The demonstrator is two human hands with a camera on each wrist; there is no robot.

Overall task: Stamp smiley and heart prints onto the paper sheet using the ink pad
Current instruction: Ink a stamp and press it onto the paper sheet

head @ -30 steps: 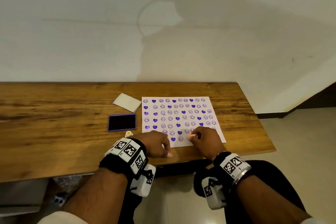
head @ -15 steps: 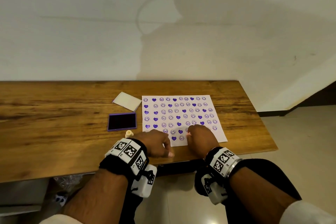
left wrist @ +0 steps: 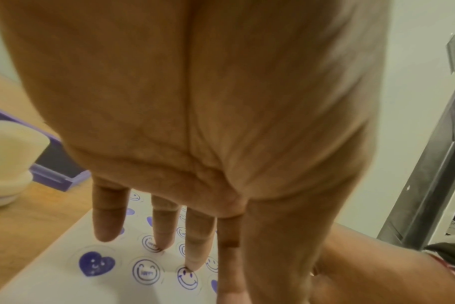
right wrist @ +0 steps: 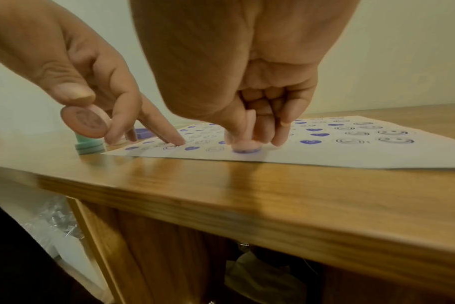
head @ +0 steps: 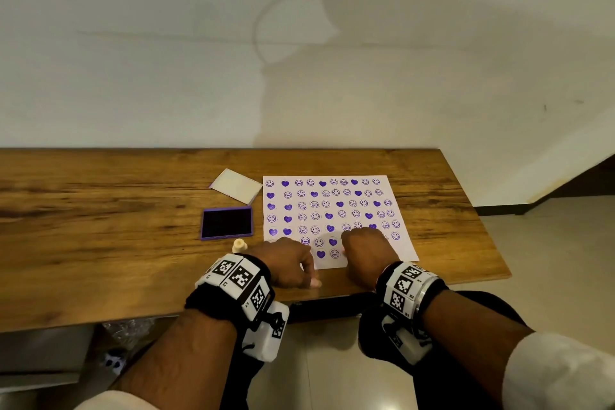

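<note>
The white paper sheet (head: 404,245) lies on the wooden table (head: 100,243), covered with purple smiley and heart prints. My right hand (head: 366,248) pinches a small pink stamp (right wrist: 243,145) and presses it upright onto the sheet's near edge. My left hand (head: 286,260) rests beside it at the sheet's near left corner. Its straight fingers (left wrist: 164,236) touch the paper, while its thumb and forefinger pinch a round pink disc (right wrist: 85,122) clear of the table. The open purple ink pad (head: 227,222) sits just left of the sheet.
The pad's pale lid (head: 236,185) lies behind it. A cream stamp (head: 239,246) stands in front of the ink pad, close to my left hand. A green stamp (right wrist: 89,147) stands at the sheet's near left corner. The table's front edge (right wrist: 247,185) runs right under both wrists.
My right hand has shifted a little to the left along the sheet's near edge and now covers the pink stamp. My left hand has stayed where it was.
</note>
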